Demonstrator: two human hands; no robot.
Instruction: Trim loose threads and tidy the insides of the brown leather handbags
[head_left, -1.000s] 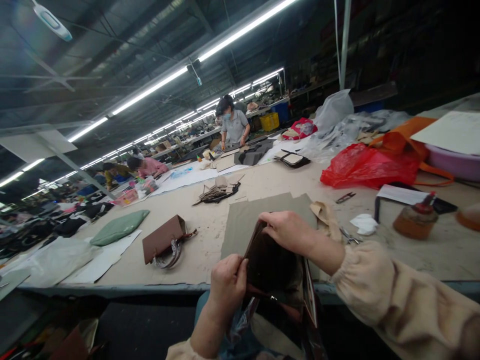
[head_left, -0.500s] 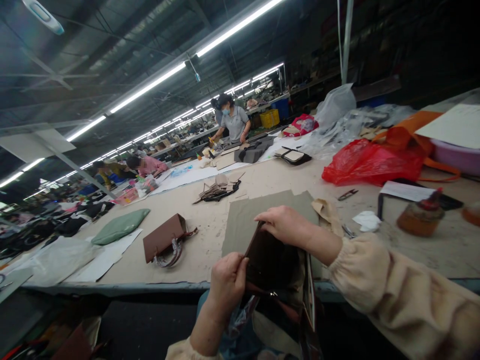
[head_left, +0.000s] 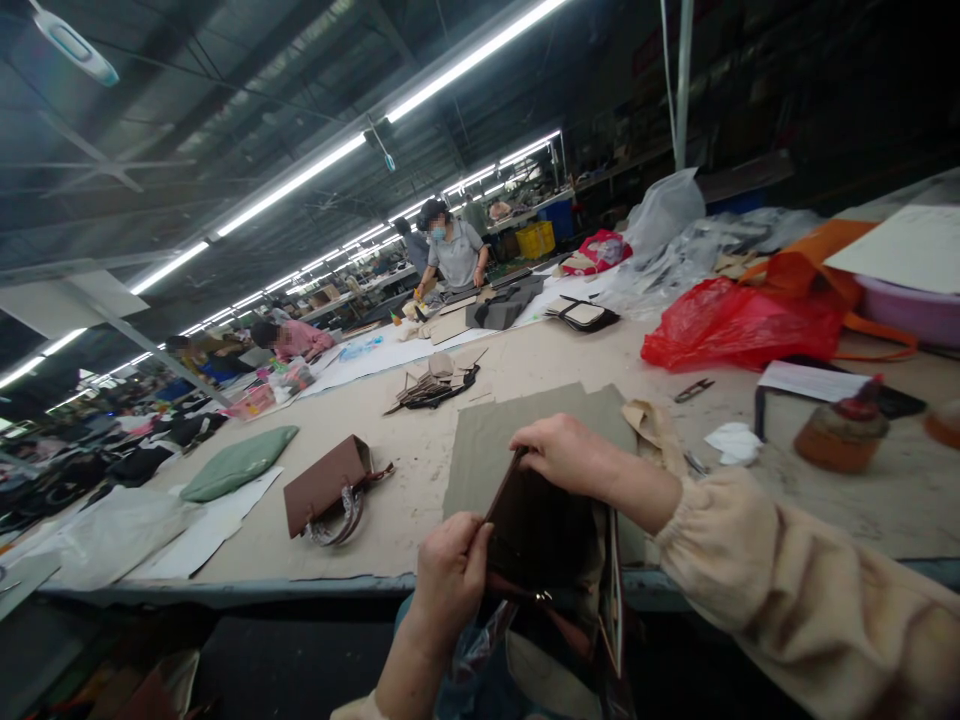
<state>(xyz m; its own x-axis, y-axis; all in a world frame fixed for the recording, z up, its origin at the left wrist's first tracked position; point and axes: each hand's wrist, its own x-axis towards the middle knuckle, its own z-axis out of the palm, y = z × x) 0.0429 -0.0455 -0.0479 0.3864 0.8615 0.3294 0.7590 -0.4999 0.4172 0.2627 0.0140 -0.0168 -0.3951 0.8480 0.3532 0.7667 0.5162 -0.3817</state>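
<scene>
While the brown handbag point(head_left: 555, 530) gapes at lower centre, its rim point(head_left: 504, 487) slants up-right — left hand point(head_left: 451, 565) pinching it low, right hand point(head_left: 561, 455) high.

Your left hand point(head_left: 452, 563) and right hand point(head_left: 564, 455) pinch the edge of an open dark bag point(head_left: 551, 540); a brown handbag point(head_left: 324, 486) lies on the table point(head_left: 412, 450) to your left.

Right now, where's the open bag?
The open bag is low in the head view, right of centre, held by the left hand and right hand at the near table edge.
</scene>
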